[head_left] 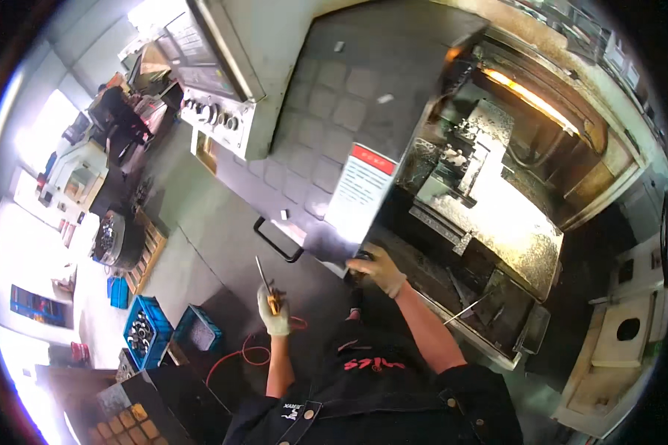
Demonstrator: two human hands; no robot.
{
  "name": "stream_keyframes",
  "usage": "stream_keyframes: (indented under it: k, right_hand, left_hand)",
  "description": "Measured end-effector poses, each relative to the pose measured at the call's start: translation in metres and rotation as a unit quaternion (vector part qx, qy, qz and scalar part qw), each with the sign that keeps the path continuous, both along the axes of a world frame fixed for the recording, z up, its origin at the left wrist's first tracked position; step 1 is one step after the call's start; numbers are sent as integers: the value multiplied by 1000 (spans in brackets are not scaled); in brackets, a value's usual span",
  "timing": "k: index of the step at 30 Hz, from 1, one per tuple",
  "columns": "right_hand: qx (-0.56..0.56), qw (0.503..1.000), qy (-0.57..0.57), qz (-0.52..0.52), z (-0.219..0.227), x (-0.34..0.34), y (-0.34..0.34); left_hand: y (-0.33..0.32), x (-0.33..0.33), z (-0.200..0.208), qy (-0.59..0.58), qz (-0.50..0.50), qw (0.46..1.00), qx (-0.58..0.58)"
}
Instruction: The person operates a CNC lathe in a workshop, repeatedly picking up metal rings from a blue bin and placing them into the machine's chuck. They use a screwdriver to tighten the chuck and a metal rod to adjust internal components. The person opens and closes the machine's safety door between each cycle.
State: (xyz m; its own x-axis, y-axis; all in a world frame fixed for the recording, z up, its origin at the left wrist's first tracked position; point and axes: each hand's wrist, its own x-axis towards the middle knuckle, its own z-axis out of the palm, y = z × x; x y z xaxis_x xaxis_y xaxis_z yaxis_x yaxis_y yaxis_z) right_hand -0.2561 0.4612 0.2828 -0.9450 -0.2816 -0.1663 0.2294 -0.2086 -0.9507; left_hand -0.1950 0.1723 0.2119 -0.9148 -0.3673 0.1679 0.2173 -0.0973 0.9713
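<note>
My left hand (276, 317), in a pale glove, is closed round an air blow gun (273, 300) with an orange body. Its thin metal nozzle points up and away from me, and a red hose (256, 356) trails from it in a loop. My right hand (381, 271) is closed on a dark handle (360, 259) at the lower right edge of the grey machine door (326, 111). Right of the door, the machine's lit interior (497, 200) is exposed, its metal surfaces wet and strewn with chips.
A control panel (215, 115) stands left of the door, and a black bar handle (274, 245) sticks out below it. Blue crates (147, 332) of small parts stand on the floor at left, near a wooden pallet (148, 259). Another cabinet (616, 326) stands at far right.
</note>
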Motion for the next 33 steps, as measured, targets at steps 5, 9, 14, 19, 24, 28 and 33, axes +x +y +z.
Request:
stream_keyframes:
  k: [5, 9, 14, 19, 24, 28, 33]
  right_hand:
    - [8, 995, 1, -98, 21, 78, 32]
    - [35, 981, -19, -192, 16, 142, 69]
    - [105, 959, -61, -256, 38, 190, 100]
    - [222, 830, 19, -512, 53, 217, 89]
    - [128, 632, 169, -746, 60, 208, 38]
    - [356, 707, 276, -545, 57, 130, -86]
    - [7, 969, -27, -244, 22, 16, -267]
  left_hand:
    - [-51, 82, -61, -38, 2, 999, 9]
    - [-46, 84, 5, -49, 35, 985, -164]
    - [-78, 69, -12, -20, 17, 971, -237]
    - [-121, 61, -20, -20, -40, 953, -298]
    - [-198, 42, -9, -19, -47, 954, -297]
    - [-261, 30, 6, -12, -26, 957, -290]
    - [-324, 37, 11, 16, 85, 974, -208]
